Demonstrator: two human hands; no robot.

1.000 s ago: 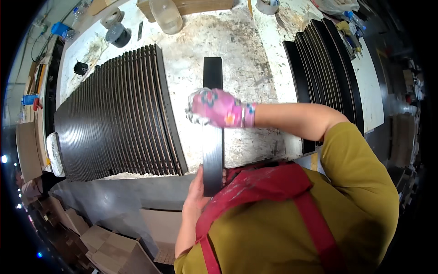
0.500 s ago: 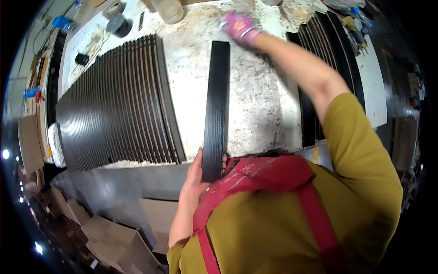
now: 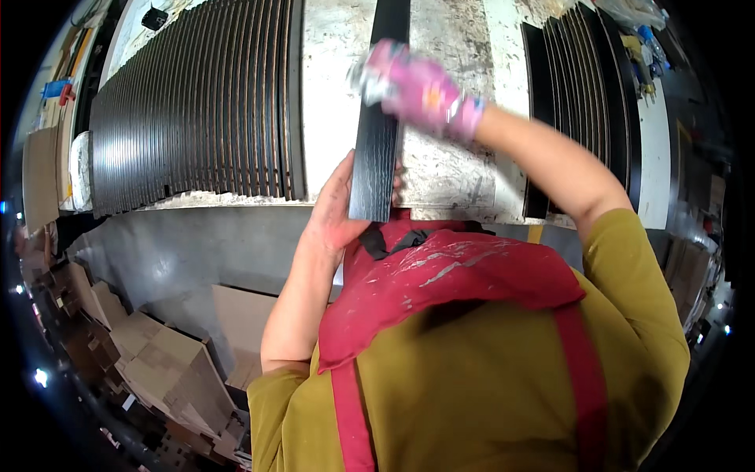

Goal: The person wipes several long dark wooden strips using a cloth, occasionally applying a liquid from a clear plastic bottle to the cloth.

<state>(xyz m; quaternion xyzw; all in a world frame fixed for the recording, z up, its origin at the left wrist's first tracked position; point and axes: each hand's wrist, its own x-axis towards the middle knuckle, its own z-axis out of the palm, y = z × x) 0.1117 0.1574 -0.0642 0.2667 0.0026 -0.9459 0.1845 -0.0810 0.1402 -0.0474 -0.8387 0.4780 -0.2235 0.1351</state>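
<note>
one black plank (image 3: 379,118) lies lengthwise on bare worktop strip (image 3: 334,94), near end at table edge. left hand (image 3: 338,208) bare, cupped around near end. right hand (image 3: 413,86), pink glove, pressed on plank mid-length. slat rows (image 3: 197,102) left, dark panels (image 3: 582,86) right hem strip.

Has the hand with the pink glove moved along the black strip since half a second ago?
Yes. The right hand has come back down the black strip, toward the table's near edge.
</note>
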